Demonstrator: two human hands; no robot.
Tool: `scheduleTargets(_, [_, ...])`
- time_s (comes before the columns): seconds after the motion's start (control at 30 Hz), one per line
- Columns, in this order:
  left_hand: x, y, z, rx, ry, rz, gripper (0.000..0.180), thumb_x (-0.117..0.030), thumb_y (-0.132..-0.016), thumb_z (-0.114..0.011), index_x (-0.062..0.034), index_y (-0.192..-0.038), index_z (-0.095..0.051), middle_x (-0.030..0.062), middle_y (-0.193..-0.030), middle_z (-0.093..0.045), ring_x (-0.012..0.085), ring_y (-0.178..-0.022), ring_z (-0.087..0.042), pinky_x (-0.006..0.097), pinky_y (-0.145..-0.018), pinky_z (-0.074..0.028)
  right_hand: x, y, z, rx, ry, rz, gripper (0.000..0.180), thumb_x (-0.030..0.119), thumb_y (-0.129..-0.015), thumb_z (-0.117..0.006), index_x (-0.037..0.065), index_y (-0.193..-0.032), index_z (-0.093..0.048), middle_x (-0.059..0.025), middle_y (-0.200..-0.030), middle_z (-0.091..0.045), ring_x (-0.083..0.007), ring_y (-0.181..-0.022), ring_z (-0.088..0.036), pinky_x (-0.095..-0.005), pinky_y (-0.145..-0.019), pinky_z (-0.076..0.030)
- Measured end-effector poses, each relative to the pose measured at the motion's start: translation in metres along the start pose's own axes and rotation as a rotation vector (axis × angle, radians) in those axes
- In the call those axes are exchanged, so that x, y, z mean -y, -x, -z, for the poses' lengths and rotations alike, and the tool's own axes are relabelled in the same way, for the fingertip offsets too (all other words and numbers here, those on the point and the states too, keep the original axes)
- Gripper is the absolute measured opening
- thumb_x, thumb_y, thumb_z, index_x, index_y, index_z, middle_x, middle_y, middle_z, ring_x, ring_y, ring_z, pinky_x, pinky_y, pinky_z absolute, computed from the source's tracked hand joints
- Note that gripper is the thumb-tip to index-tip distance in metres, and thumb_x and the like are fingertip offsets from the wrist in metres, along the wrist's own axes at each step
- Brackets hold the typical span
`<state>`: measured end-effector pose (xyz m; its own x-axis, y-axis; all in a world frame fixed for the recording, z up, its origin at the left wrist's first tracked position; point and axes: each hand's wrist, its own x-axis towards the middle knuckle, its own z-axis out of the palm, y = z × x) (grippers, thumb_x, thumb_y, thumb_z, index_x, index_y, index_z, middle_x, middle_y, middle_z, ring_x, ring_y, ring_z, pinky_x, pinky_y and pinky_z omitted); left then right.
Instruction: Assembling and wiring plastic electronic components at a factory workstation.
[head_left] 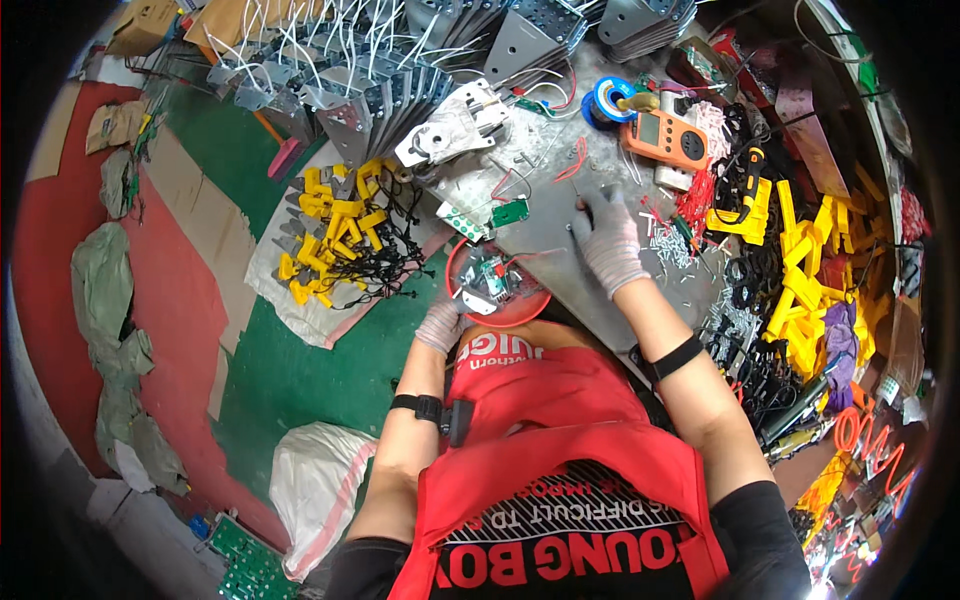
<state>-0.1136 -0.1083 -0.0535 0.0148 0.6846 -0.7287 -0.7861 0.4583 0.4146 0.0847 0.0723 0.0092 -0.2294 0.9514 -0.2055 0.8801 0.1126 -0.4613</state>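
My left hand (441, 324), in a pale glove, is closed at the left rim of a red bowl (512, 318) in front of my body. Inside the bowl lie a small green circuit board (490, 268), a white plastic part (478, 301) and other small parts. Over the grey metal tabletop (535, 225) reaches my gloved right hand (610, 243), fingers bent but apart, with nothing visible in them. Just beyond its fingertips is a thin red wire (574, 160). Loose screws (672, 245) lie to its right.
Stacked metal brackets (365, 115) with white cables stand at the back left, beside a white housing (455, 125). An orange meter (665, 138) and a blue solder spool (605, 102) are at the back right. Yellow plastic parts lie right (805, 270) and left (340, 225).
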Motion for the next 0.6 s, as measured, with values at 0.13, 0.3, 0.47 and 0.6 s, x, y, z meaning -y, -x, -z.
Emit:
scheduleTargets(0.13, [0.002, -0.005, 0.008, 0.065, 0.119, 0.018, 0.066, 0.006, -0.075, -0.066, -0.0055, -0.136, -0.043, 0.0114, -0.127, -0.057, 0.0245, -0.112, -0.06, 0.039, -0.093, -0.053, 0.017, 0.029, -0.013, -0.027, -0.113, 0.086, 0.019, 0.016, -0.079, -0.061, 0.007, -0.096, -0.061, -0.0195, -0.104, -0.056, -0.0415, -0.085, -0.059, -0.0466, -0.075, -0.049])
scheduleTargets(0.3, [0.006, -0.007, 0.011, 0.061, 0.059, 0.005, 0.064, 0.005, -0.075, -0.067, -0.0037, -0.134, -0.044, 0.0123, -0.125, -0.058, 0.0257, -0.11, -0.061, 0.041, -0.089, -0.055, 0.046, 0.059, -0.032, 0.122, -0.26, 0.169, 0.011, 0.012, -0.079, -0.058, 0.008, -0.088, -0.062, -0.0199, -0.094, -0.057, -0.0399, -0.083, -0.059, -0.0449, -0.07, -0.05])
scheduleTargets(0.47, [0.015, -0.006, 0.029, 0.053, 0.049, -0.023, 0.068, 0.005, -0.073, -0.069, -0.0036, -0.135, -0.042, 0.0136, -0.125, -0.058, 0.0273, -0.111, -0.06, 0.044, -0.09, -0.055, 0.045, 0.044, -0.012, 0.18, -0.275, 0.287, 0.014, 0.01, -0.078, -0.054, 0.006, -0.087, -0.064, -0.0198, -0.083, -0.06, -0.0377, -0.081, -0.06, -0.0428, -0.073, -0.048])
scheduleTargets(0.6, [0.012, -0.002, 0.028, -0.009, 0.093, -0.004, 0.065, 0.004, -0.077, -0.067, -0.004, -0.136, -0.041, 0.0136, -0.128, -0.056, 0.0274, -0.115, -0.058, 0.043, -0.097, -0.051, 0.019, -0.032, 0.015, -0.23, -0.257, 0.092, 0.021, 0.019, -0.084, -0.058, 0.007, -0.1, -0.062, -0.0203, -0.099, -0.059, -0.0371, -0.089, -0.061, -0.0452, -0.079, -0.048])
